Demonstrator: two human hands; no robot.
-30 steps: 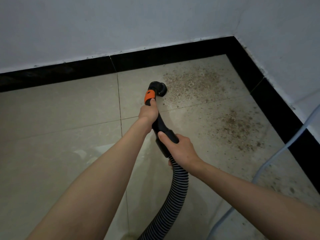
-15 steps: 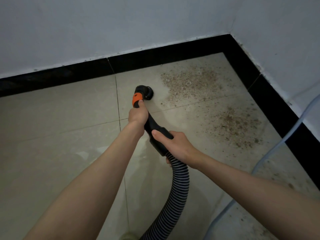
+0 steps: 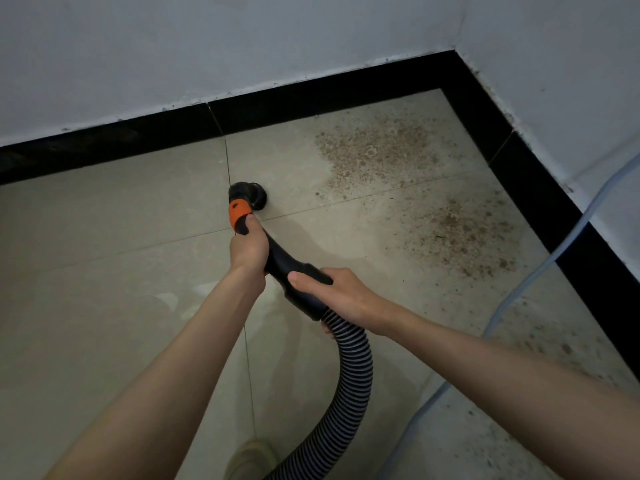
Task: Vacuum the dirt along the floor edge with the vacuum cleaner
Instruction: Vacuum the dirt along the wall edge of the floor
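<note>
- Your left hand (image 3: 248,249) is gripping the black vacuum cleaner handle (image 3: 277,252) just behind its orange collar (image 3: 238,213), fingers curled round it.
- Your right hand (image 3: 337,292) is clamping round the thick rear end of the same handle, thumb lying along the top, just where the ribbed hose (image 3: 349,372) is joining it.
- The round nozzle (image 3: 250,192) is pressing down on the floor (image 3: 104,237) beside a tile joint, near the black skirting (image 3: 311,102) but apart from it.
- The dirt (image 3: 374,150) is lying to the right of the nozzle, toward the corner, with a second patch (image 3: 460,233) nearer the right wall.
- A pale cord (image 3: 540,271) is trailing along that right edge.
- A shoe (image 3: 251,459) is showing at the bottom.
</note>
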